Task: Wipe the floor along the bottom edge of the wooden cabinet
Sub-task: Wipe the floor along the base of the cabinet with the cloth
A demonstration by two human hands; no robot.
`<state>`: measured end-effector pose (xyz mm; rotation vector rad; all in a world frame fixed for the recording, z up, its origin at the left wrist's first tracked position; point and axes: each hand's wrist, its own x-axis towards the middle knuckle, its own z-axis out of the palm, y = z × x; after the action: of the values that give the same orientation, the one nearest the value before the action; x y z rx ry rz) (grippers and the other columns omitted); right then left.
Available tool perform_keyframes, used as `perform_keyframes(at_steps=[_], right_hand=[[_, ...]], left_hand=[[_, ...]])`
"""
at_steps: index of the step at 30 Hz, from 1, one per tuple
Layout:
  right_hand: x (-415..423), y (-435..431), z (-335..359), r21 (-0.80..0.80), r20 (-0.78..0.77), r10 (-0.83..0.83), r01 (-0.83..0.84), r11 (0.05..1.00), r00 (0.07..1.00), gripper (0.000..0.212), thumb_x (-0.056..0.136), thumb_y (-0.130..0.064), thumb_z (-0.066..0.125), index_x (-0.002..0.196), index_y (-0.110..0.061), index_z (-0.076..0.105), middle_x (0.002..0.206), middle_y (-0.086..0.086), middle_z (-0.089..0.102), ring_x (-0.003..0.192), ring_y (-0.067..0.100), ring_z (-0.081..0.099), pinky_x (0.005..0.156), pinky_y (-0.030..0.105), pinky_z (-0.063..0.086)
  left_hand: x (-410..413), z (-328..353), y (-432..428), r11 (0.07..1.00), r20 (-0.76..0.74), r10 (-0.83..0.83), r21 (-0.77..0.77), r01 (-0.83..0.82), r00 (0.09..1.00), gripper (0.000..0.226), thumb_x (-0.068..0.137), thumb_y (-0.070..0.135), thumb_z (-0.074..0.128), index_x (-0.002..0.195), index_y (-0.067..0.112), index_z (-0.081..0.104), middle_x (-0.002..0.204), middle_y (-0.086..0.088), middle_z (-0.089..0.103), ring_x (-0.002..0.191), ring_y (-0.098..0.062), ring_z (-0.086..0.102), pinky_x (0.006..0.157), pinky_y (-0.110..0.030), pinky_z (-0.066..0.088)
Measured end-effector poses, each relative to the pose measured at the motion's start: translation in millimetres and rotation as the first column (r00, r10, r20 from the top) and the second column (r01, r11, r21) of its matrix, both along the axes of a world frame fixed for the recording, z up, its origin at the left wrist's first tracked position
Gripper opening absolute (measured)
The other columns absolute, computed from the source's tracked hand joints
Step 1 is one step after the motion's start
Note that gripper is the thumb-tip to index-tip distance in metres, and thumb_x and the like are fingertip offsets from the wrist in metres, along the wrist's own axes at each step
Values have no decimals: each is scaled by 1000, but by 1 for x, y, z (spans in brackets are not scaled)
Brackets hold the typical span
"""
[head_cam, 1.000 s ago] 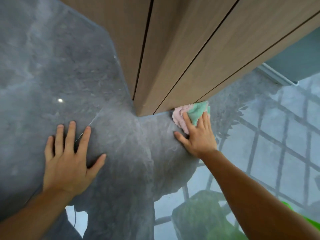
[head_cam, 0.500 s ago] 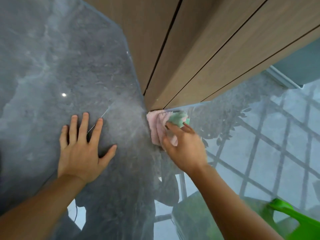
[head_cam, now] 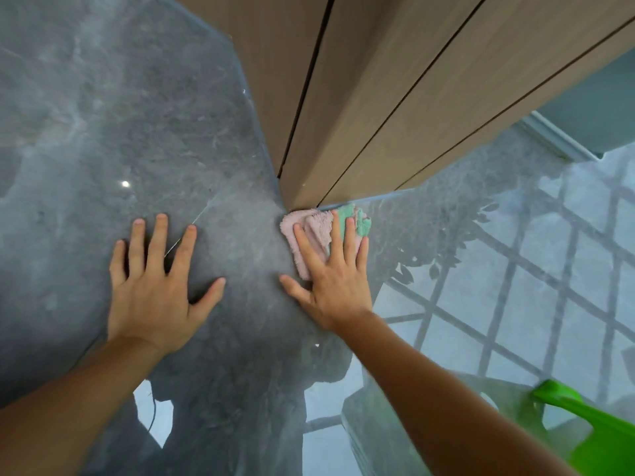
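Observation:
A pink and green fluffy cloth (head_cam: pixel 309 228) lies on the glossy grey marble floor (head_cam: pixel 103 132), right at the bottom corner of the wooden cabinet (head_cam: pixel 395 97). My right hand (head_cam: pixel 330 273) presses flat on the cloth with its fingers spread, covering the cloth's near part. My left hand (head_cam: pixel 154 286) rests palm down on the bare floor to the left, fingers apart, holding nothing. The cloth's far edge touches the cabinet's base.
The cabinet has thin dark gaps between its panels. A bright green plastic object (head_cam: pixel 591 427) sits at the bottom right. The floor reflects a window grid and foliage on the right. A pale wall base (head_cam: pixel 556 135) runs behind the cabinet.
My right hand slid the cloth left along the cabinet base to its corner, then flattened its fingers over the cloth. My left hand stayed planted. The view shifted, showing the green object.

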<state>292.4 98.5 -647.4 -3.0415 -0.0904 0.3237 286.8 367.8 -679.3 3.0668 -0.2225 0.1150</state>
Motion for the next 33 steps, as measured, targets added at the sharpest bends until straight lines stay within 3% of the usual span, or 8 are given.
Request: perform_keyframes(at_steps=[2,4,7,9,15,24,29,33], right_hand=[[8,-38,1,-53,-22,16,-17,998,1000,79,85,-82,18,153,-47,1,165,18,5,150,40,-10,119,63,7],[25,-84,6,-71,-31,-182,180,981,983,78,85,-81,20,152,-47,-2,166,15,0,150,39,-14,120,62,4],[52,-121,21,-41,-154,-524,524,850,838,82,86,-79,24,154,-41,1,165,15,-6,149,39,-17,119,62,-3],[57,-94,25,-62,-182,-570,570,820,801,91,82,-83,21,156,-35,-2,163,24,-8,147,44,-19,117,63,-10],[4,55,20,102,-162,-62,79,992,985,100,73,-90,15,155,-37,-4,161,30,-9,142,50,-28,112,66,-18],[8,76,23,39,-171,63,-57,998,983,95,74,-91,13,152,-43,-13,160,28,-17,141,50,-29,115,67,-10],[13,94,21,34,-189,74,-69,997,979,98,73,-94,12,151,-42,-19,160,25,-19,140,51,-28,113,62,-19],[19,105,17,13,-174,114,-113,994,978,100,74,-94,16,151,-41,-18,158,21,-19,140,53,-23,111,65,-16]], left_hand=[[-1,-1,1,1000,-1,-3,-5,3,1000,86,92,71,35,160,17,34,169,-23,26,155,-49,22,124,-62,15],[-1,-3,2,1000,18,1,-3,-1,1000,86,92,71,35,159,17,35,168,-23,27,155,-49,23,124,-62,16],[-2,-2,0,1000,16,4,-6,-4,1000,86,93,71,35,159,16,35,168,-24,27,155,-50,24,124,-62,16],[-2,1,0,1000,18,1,-7,-1,1000,85,93,70,36,159,15,37,168,-25,28,154,-51,25,123,-63,17],[-1,5,0,1000,-6,8,-19,-8,1000,87,91,69,41,158,14,38,167,-26,28,153,-52,25,122,-65,18],[12,15,26,994,-11,-49,-99,47,999,86,85,69,44,150,13,52,162,-24,39,146,-57,33,117,-69,24],[76,9,111,915,-106,357,-161,-371,928,84,87,75,36,158,29,33,170,-22,21,153,-59,15,121,-74,13],[80,-2,122,907,-59,385,-162,-390,921,80,87,76,38,158,40,29,171,-15,22,155,-54,16,121,-73,17]])
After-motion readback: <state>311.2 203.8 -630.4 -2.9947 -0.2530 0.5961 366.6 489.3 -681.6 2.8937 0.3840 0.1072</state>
